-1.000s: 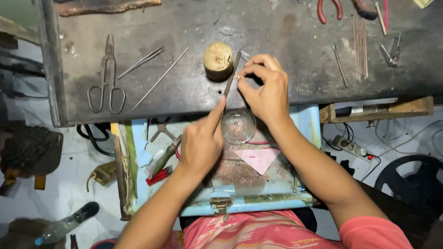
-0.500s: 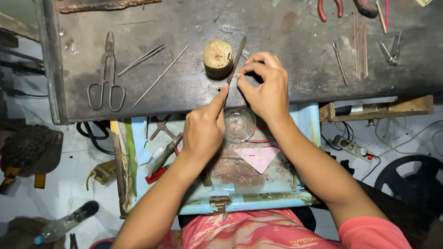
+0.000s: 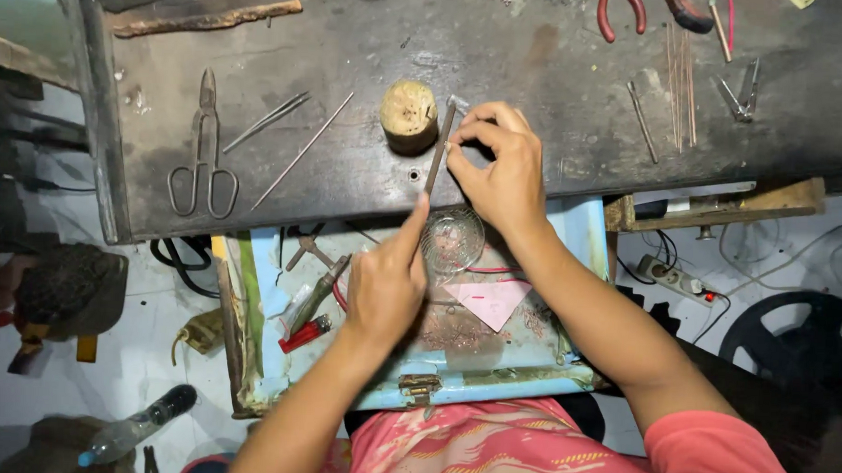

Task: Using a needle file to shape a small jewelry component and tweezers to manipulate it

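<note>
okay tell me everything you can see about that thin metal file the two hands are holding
The thin dark metal file is a slim straight bar, dull grey-brown. It lies slanted across the front edge of the dark worn workbench, upper end beside the short round wooden stub. The left hand presses its lower end with an outstretched finger; the right hand pinches its upper part, where something small and pale sits at the tip. Its teeth are too fine to make out.

A dark, worn workbench (image 3: 543, 53) carries shears (image 3: 202, 151), thin rods (image 3: 302, 151), a wooden stub (image 3: 408, 115) and pliers (image 3: 620, 7) (red-handled).
</note>
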